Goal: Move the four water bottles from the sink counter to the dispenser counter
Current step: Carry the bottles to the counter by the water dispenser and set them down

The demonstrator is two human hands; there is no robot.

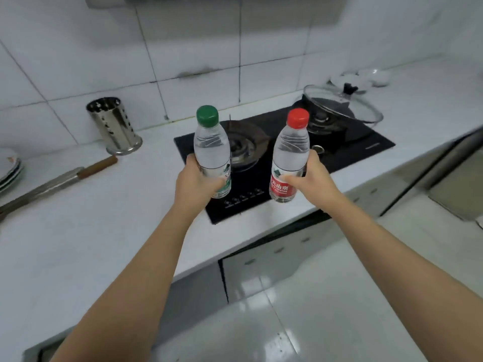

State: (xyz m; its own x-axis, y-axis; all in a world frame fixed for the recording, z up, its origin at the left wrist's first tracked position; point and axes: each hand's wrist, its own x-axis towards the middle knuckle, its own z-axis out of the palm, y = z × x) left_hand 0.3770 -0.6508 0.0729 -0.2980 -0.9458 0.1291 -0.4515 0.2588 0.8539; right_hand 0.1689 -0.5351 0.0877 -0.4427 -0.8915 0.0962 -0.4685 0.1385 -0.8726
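Note:
My left hand grips a clear water bottle with a green cap around its lower half and holds it upright. My right hand grips a second clear bottle with a red cap and red label, also upright. Both bottles are raised in the air in front of me, above the black gas hob. No other bottles, sink or dispenser show in the head view.
A white counter runs below, with a steel utensil holder, a cleaver and stacked plates at left. A pan with a glass lid sits on the hob's far burner. Glossy tiled floor lies at lower right.

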